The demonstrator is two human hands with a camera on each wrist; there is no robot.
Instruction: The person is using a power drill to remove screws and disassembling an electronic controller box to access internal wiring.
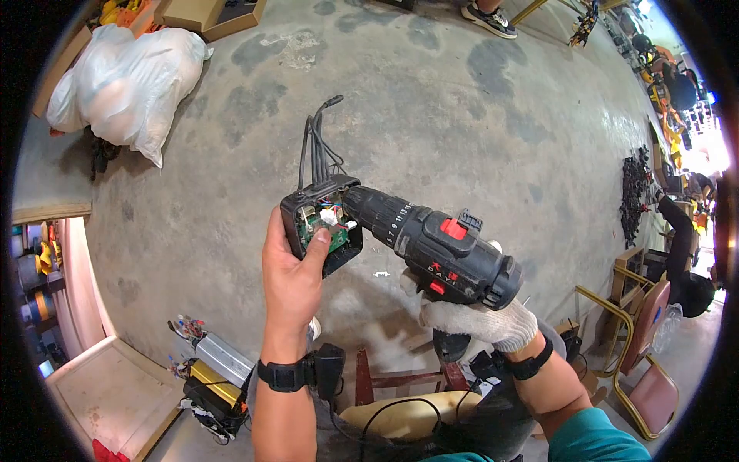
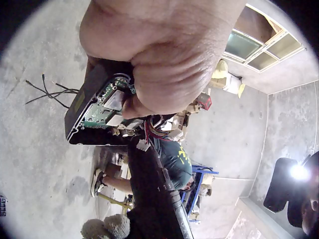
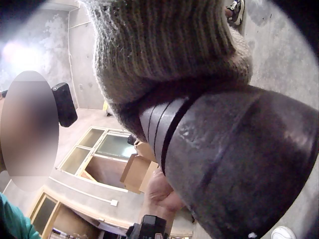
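Note:
My bare left hand (image 1: 291, 277) grips a black plastic housing (image 1: 352, 252), its thumb laid over the green circuit board (image 1: 339, 242) inside. Thin coloured wires and a white connector (image 1: 329, 217) show in the open housing. Several black cables (image 1: 317, 150) stick out of its far end. In a knitted white glove, my right hand (image 1: 493, 322) holds a black cordless drill (image 1: 412, 231) by its handle, partly hidden under the body. The drill's nose meets the housing's right rim near the cables; its bit is hidden. In the left wrist view, the housing (image 2: 82, 112) hangs above the floor.
A small white part (image 1: 382, 274) lies on the concrete floor. White plastic bags (image 1: 127, 85) sit at the far left, and silver and gold metal units (image 1: 223, 358) at the near left. Metal-framed chairs (image 1: 650, 393) stand at the right. Another person's shoe (image 1: 490, 21) is at the top.

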